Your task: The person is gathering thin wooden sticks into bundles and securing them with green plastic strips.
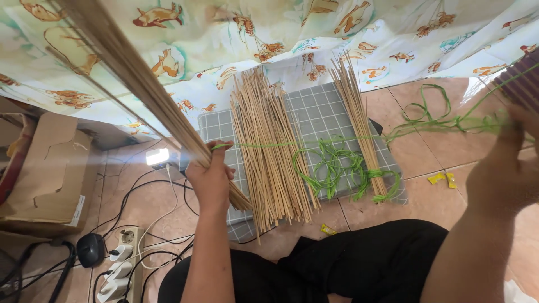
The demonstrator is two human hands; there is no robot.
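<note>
Bamboo sticks (pixel 140 84) slant from upper left down into the left hand (pixel 210 179), fingers wrapped around them; right hand (pixel 505 168) pulls green string (pixel 337 140) taut rightward, its finger grip unclear.

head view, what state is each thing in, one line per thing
left hand: closed around the held stick bundle
held stick bundle: raised, slanting up to the left
green string: pulled taut between the hands
right hand: gripping the string, blurred
loose sticks: lying flat on the checked mat
tied bundle: bound with green string

Tan sticks (pixel 269 151); green string (pixel 337 165); grey checked mat (pixel 320 112)
</note>
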